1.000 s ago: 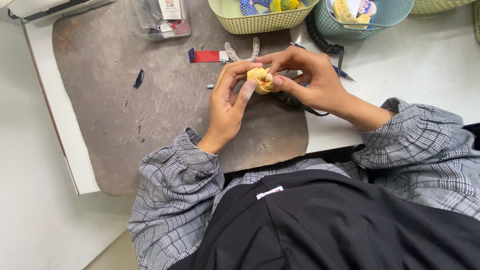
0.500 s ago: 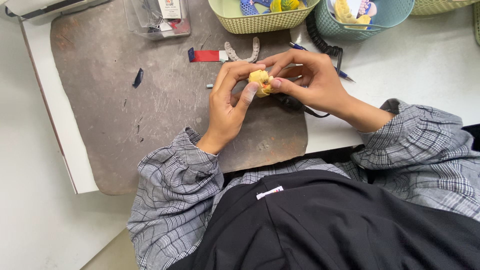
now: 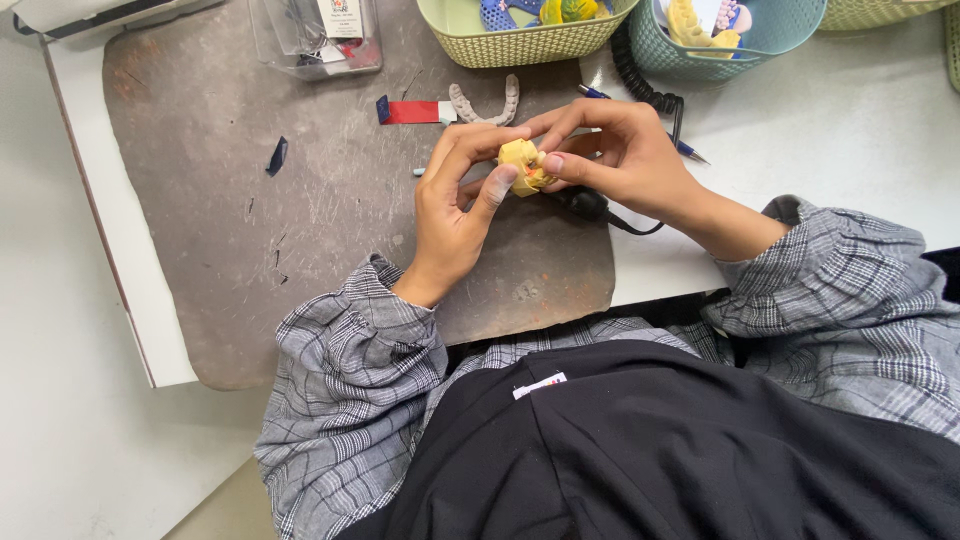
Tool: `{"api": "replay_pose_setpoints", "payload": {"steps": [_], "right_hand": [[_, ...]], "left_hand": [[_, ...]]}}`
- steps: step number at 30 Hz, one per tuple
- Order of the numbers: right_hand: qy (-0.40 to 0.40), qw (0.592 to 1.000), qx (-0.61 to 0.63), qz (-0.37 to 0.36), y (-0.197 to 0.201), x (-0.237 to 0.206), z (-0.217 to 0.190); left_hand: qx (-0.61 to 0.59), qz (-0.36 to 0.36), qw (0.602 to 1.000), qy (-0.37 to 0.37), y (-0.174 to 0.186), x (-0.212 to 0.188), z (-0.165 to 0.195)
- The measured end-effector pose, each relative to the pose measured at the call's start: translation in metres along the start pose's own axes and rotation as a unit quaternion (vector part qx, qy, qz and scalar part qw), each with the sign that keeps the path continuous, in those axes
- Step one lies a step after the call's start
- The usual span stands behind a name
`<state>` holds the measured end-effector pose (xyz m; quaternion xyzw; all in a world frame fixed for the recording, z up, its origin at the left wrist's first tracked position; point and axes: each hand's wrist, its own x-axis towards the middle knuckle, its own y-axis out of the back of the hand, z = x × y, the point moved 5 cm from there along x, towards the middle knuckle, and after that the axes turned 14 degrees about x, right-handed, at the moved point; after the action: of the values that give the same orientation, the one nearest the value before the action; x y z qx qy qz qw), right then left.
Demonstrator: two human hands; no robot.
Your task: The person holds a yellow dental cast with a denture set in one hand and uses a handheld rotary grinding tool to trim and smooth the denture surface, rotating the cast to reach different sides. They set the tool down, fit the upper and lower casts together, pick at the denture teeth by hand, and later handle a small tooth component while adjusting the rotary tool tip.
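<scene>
Both my hands meet over the dark grey work mat (image 3: pixel 250 230). My left hand (image 3: pixel 455 215) cups a small yellow dental cast (image 3: pixel 520 160) with its thumb and fingers wrapped around it. My right hand (image 3: pixel 625 160) pinches the same cast from the right side, fingertips on its edge. A black handpiece with a cord (image 3: pixel 590 205) lies under my right hand on the mat. Both sleeves are grey plaid.
A pale arch-shaped tray (image 3: pixel 485 105) and a red and blue strip (image 3: pixel 410 110) lie behind my hands. A clear plastic box (image 3: pixel 315 40), a yellow-green basket (image 3: pixel 520 40) and a teal basket (image 3: pixel 735 40) with casts stand at the back. A blue pen (image 3: pixel 690 152) lies beside a coiled black cable (image 3: pixel 640 70).
Both hands have stayed together on the yellow cast with only small finger shifts. The view has drifted slightly.
</scene>
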<state>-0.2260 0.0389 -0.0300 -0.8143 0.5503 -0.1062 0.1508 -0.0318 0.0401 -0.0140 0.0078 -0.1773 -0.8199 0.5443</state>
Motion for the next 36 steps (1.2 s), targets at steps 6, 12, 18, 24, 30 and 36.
{"api": "replay_pose_setpoints", "payload": {"steps": [6, 12, 18, 24, 30, 36], "right_hand": [[-0.015, 1.000, 0.015, -0.004, -0.001, 0.000, -0.001], [-0.022, 1.000, -0.005, -0.002, 0.001, 0.000, -0.001], [-0.026, 1.000, 0.008, -0.005, 0.001, 0.001, 0.001], [-0.072, 0.994, 0.077, 0.016, 0.005, 0.001, 0.003], [-0.120, 0.982, 0.142, -0.013, 0.009, 0.003, 0.009], [-0.120, 0.984, 0.131, -0.013, 0.013, 0.001, 0.014]], "left_hand": [[0.010, -0.002, 1.000, 0.001, 0.001, 0.001, 0.001], [0.004, -0.008, 1.000, 0.019, 0.002, 0.002, 0.000], [0.007, 0.002, 1.000, 0.023, 0.001, 0.003, -0.002], [-0.012, 0.015, 1.000, 0.019, 0.003, 0.000, -0.006], [-0.036, 0.026, 0.999, -0.026, 0.005, 0.000, -0.007], [-0.046, 0.020, 0.998, -0.023, 0.004, -0.001, -0.008]]}}
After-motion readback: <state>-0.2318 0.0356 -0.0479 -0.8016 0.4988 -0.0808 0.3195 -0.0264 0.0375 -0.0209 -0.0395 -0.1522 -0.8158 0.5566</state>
